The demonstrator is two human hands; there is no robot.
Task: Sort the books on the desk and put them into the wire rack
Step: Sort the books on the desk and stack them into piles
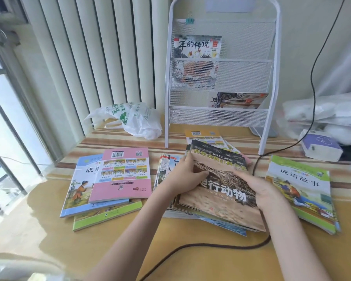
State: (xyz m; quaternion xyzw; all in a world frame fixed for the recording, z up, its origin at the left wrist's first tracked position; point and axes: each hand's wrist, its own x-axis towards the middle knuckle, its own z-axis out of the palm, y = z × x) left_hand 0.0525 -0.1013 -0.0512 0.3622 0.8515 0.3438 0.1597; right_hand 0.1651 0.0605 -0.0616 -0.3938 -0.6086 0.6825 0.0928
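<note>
Both my hands are on the reptile book [221,191] at the top of the middle pile, in front of the wire rack [221,82].

I count two books in the rack: one upright in the upper pocket [197,46], one lying sideways in the lower pocket [237,100]. On the desk [49,240] there are three stacks: a left stack of three with a pink book [122,175] on top, the fanned middle pile whose number I cannot tell, and a right stack [304,191] with a green-edged cover on top. My left hand [188,175] curls over the reptile book's left edge, thumb on the cover; my right hand [259,189] grips its right edge, fingers bent on top. A black cable [190,248] runs under the piles, a plastic bag [130,120] sits left of the rack, and a small white box [320,147] to its right.
</note>
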